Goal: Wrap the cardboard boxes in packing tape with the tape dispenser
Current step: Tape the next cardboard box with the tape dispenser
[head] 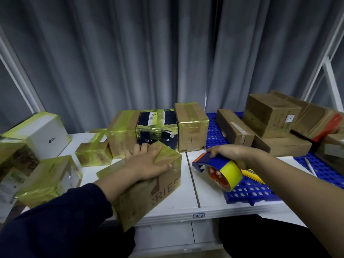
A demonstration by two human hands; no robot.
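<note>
While left hand point(149, 162) lies flat atop yellow-taped cardboard box point(149, 198), right hand point(229, 153) grips blue tape dispenser point(214, 162), yellow roll point(230, 172) loaded

White table point(186, 192) bears taped boxes point(192, 127), seemingly blue mat point(251, 192).

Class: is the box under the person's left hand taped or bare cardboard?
Taped: glossy yellow-green film covers the top and front of the box under the left hand.

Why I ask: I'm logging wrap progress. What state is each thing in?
Front box: wrapped in yellow tape.
Left grip: open, flat on front box.
Right grip: curled round tape dispenser.
Tape dispenser: held, loaded with yellow roll.
Back row boxes: taped yellow.
Right brown boxes: no yellow tape.
</note>
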